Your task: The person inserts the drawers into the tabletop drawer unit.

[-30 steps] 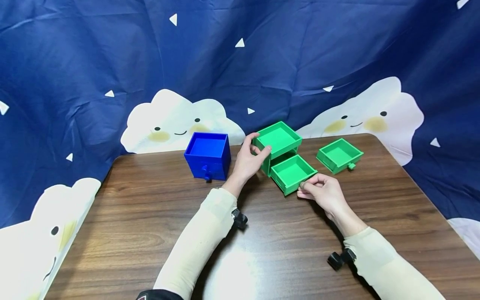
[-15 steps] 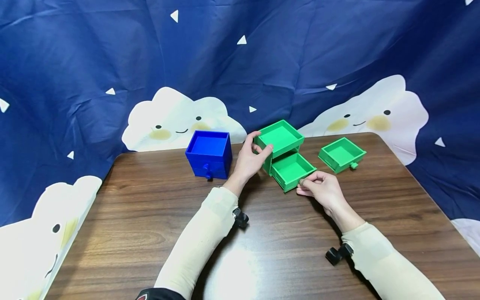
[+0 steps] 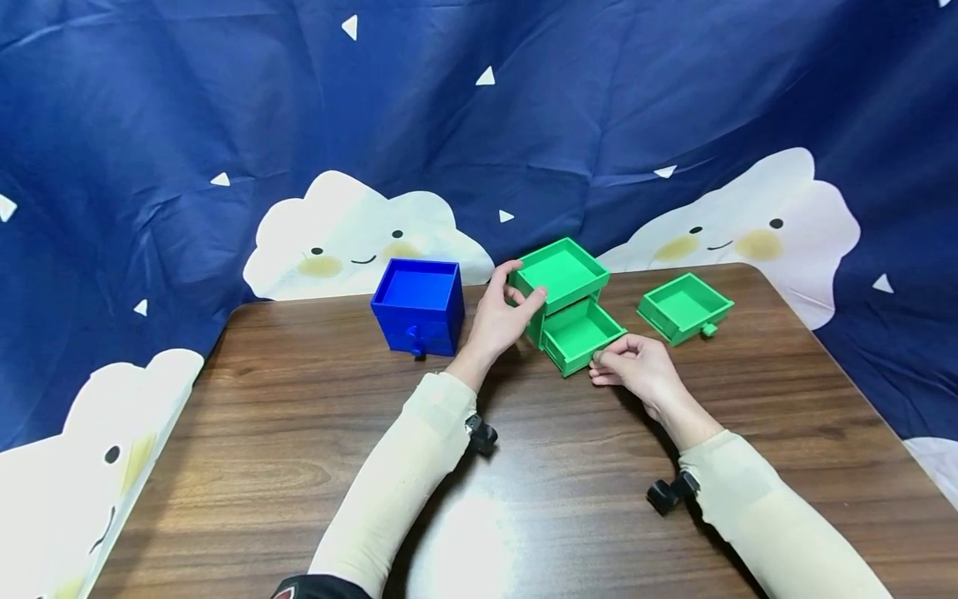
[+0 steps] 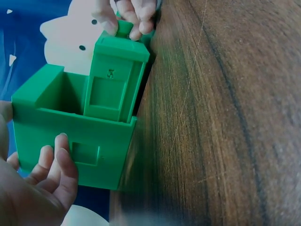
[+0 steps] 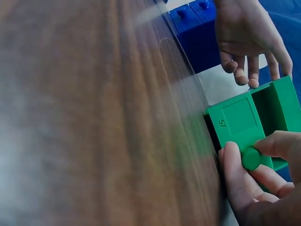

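Observation:
A small green drawer cabinet [image 3: 563,274] with a tray-like top stands toward the far side of the table. Its lower green drawer [image 3: 580,334] sticks partway out of the front, and the slot above it is open. With thumb and fingers spread over the cabinet's side and top edges, my left hand [image 3: 503,320] grips it. My right hand [image 3: 642,368] pinches the round knob [image 5: 251,158] on the drawer front; the knob shows in the right wrist view between thumb and fingers. In the left wrist view the drawer's side [image 4: 109,89] slants out of the cabinet.
A second green drawer [image 3: 684,306] with a knob lies loose at the right. Left of the cabinet stands a blue drawer cabinet [image 3: 419,304] with its drawer fronts flush. Behind the wooden table [image 3: 314,416] hangs a blue cloth [image 3: 419,100] with clouds.
My right hand has pushed the lower green drawer farther into the cabinet, moving away and slightly left. The left hand keeps its grip on the cabinet. The view has shifted slightly.

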A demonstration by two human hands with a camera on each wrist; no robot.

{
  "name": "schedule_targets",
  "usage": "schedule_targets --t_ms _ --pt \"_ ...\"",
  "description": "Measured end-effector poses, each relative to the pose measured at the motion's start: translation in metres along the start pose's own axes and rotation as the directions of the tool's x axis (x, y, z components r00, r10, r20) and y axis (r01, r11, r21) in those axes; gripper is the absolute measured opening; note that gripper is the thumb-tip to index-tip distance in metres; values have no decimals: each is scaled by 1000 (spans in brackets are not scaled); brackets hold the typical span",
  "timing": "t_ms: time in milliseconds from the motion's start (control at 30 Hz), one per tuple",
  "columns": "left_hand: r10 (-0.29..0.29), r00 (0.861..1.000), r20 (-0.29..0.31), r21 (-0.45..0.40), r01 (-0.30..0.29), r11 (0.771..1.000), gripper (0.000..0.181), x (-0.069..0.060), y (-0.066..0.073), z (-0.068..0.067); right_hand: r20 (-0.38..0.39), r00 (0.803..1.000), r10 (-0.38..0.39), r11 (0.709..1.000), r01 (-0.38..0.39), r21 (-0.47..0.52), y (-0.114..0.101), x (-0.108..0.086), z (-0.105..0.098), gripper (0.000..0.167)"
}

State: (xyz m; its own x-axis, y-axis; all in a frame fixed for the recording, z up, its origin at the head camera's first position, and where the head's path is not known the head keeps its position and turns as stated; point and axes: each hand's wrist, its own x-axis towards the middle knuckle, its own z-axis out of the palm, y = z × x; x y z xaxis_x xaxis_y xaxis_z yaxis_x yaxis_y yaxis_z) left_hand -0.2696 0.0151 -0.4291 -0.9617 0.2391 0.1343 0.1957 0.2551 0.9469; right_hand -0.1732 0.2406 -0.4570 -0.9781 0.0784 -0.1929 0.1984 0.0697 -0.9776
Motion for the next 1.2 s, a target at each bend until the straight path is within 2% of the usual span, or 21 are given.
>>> schedule_targets --t_ms 233,400,667,1200 --pt "-1 1000 -3 -1 1 1000 62 0 1 0 9 1000 -12 998 13 -69 -3 7 1 7" --pt "1 1000 -9 -1 -1 1000 62 0 2 1 13 1000 -11 999 12 -47 -6 14 2 8" --pt "2 1000 -10 10 -2 1000 62 0 1 1 24 1000 8 1000 -8 -18 -8 22 6 19" --pt "14 1000 -5 17 -14 1000 62 2 -1 1 27 1000 11 1000 -11 1 -13 31 11 18"
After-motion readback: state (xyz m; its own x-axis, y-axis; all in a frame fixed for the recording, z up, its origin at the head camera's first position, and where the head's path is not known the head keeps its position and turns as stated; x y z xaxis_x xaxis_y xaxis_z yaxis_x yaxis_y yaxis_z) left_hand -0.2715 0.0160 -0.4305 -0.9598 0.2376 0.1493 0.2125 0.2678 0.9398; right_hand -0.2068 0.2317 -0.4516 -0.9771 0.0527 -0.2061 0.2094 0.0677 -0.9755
